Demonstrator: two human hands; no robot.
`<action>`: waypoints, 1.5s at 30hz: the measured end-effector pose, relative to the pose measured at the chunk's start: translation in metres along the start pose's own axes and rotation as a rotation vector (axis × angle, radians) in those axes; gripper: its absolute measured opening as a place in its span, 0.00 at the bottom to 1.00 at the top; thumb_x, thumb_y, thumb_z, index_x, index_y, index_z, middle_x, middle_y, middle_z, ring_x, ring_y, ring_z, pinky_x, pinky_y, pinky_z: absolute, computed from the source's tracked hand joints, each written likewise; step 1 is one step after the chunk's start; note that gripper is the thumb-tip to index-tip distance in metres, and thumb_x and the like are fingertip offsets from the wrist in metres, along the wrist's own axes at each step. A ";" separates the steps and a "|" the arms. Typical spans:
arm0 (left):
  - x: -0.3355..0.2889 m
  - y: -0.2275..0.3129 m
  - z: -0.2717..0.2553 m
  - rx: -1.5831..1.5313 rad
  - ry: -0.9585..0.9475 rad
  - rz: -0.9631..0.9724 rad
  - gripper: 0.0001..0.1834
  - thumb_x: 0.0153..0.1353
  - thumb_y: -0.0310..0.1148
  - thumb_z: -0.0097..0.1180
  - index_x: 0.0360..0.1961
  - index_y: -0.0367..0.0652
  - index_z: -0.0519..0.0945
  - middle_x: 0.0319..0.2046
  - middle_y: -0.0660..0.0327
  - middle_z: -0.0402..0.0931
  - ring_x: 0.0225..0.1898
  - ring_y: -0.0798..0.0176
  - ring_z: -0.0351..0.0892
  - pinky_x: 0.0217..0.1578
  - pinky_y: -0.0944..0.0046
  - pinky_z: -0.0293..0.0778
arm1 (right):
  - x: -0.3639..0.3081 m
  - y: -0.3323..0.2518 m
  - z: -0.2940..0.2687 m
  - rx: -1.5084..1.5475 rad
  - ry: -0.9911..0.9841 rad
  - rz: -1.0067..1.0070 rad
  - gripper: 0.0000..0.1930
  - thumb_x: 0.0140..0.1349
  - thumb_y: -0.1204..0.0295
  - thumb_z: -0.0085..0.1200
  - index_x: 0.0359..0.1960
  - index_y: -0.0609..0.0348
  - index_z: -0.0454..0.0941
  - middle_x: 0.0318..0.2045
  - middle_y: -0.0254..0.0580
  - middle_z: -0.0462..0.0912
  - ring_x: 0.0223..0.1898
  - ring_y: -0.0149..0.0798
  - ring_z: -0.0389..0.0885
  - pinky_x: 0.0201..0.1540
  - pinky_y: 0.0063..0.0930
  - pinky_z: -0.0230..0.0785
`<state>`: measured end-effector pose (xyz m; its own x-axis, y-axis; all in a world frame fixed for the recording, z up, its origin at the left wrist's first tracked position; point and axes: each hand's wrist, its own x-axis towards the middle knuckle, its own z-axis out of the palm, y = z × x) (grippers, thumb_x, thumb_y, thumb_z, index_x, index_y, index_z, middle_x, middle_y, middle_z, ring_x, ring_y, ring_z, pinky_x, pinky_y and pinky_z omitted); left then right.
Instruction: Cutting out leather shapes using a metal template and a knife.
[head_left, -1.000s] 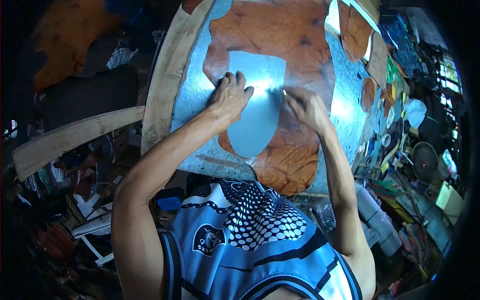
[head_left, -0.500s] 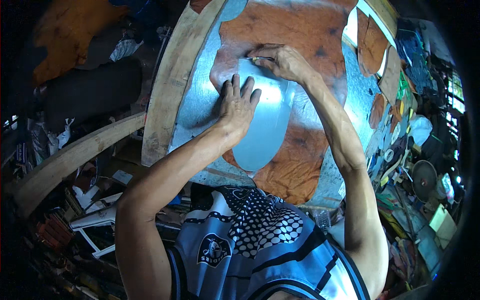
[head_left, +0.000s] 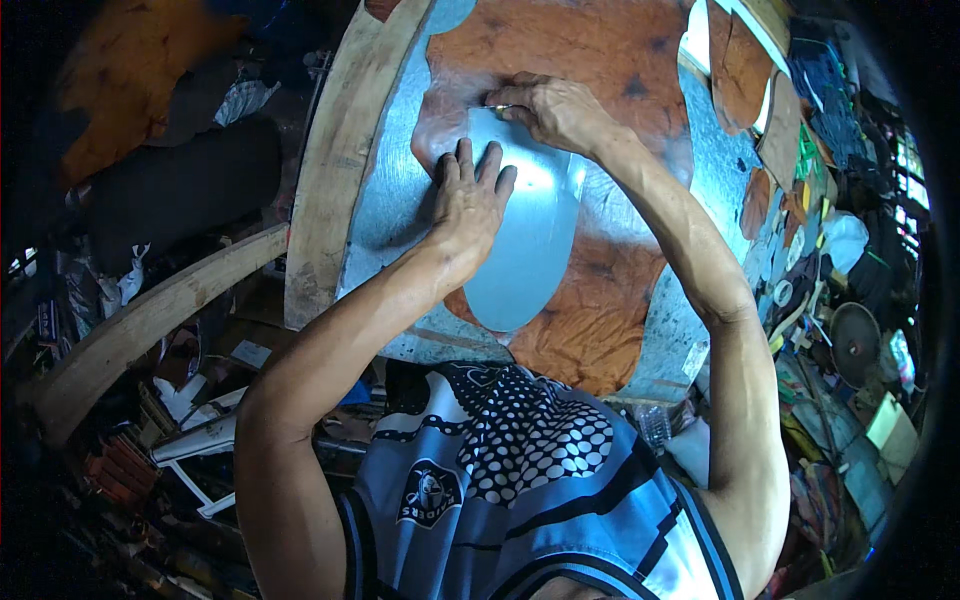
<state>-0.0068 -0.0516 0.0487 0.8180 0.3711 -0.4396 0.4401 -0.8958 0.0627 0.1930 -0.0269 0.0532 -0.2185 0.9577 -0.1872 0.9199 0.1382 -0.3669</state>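
My right hand (head_left: 560, 112) is pinching a small tool (head_left: 499, 107); my left hand (head_left: 470, 210) is lying spread across the template (head_left: 522, 270), rounded end pointing lengthwise toward the table's (head_left: 440, 340) near edge.

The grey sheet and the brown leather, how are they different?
The grey sheet is one plain colour and shiny, while the leather is brown with dark blotches. The sheet is smaller; the leather is much bigger. The sheet has a smooth, rounded end near the person, but the leather has wavy edges. The sheet lies on top and the leather underneath. Both are spread out over the table.
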 end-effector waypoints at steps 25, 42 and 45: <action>-0.005 0.002 -0.022 -0.143 -0.102 0.008 0.58 0.37 0.43 0.78 0.70 0.45 0.58 0.71 0.46 0.48 0.69 0.30 0.49 0.64 0.37 0.55 | -0.085 0.051 -0.005 -0.099 0.018 0.189 0.14 0.66 0.64 0.50 0.51 0.49 0.80 0.44 0.41 0.82 0.45 0.49 0.81 0.47 0.41 0.74; -0.007 0.007 -0.022 -0.179 -0.074 0.010 0.58 0.36 0.42 0.79 0.69 0.45 0.59 0.70 0.45 0.48 0.69 0.29 0.48 0.62 0.33 0.57 | -0.130 0.064 0.004 -0.102 0.043 0.364 0.15 0.66 0.61 0.50 0.51 0.47 0.81 0.44 0.44 0.84 0.45 0.50 0.82 0.49 0.43 0.74; -0.008 0.006 -0.018 -0.172 -0.069 0.015 0.58 0.36 0.43 0.78 0.69 0.44 0.59 0.70 0.45 0.47 0.69 0.29 0.49 0.62 0.33 0.58 | -0.135 0.058 0.002 -0.066 0.048 0.418 0.15 0.66 0.61 0.51 0.52 0.45 0.81 0.42 0.43 0.85 0.44 0.50 0.83 0.48 0.43 0.75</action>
<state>-0.0040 -0.0554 0.0688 0.8002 0.3347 -0.4977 0.4893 -0.8441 0.2191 0.2754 -0.1490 0.0558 0.1914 0.9452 -0.2645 0.9454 -0.2500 -0.2092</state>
